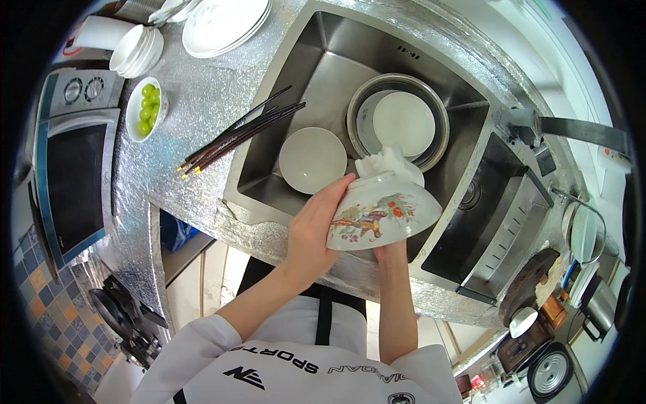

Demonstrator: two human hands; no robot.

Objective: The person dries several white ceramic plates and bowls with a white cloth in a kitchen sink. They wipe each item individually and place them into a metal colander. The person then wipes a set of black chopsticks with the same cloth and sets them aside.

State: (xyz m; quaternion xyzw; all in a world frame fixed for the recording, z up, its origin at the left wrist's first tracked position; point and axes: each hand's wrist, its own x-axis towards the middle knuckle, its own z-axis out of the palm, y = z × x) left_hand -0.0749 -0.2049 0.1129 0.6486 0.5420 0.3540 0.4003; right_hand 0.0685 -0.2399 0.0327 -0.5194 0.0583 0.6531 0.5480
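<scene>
My left hand point(315, 222) grips the left side of a white porcelain bowl point(383, 214) with a painted flower and bird pattern. The bowl is tilted, its patterned outside facing up and its foot pointing away from me. My right hand point(391, 251) reaches under the near rim; its fingers are hidden by the bowl. Just beyond the foot shows a crumpled white cloth or similar soft thing point(391, 164). Below lies the steel sink point(323, 76). In it are a white bowl point(313, 159) and a round metal pot point(441, 108) holding another white bowl point(404, 123).
Black chopsticks point(227, 136) overhang the sink's left edge. On the counter stand a bowl of green grapes point(146, 111), stacked bowls point(136, 50) and stacked plates point(227, 25). A microwave point(75, 166) is at left. A faucet point(570, 129) and a smaller basin point(474, 202) are at right.
</scene>
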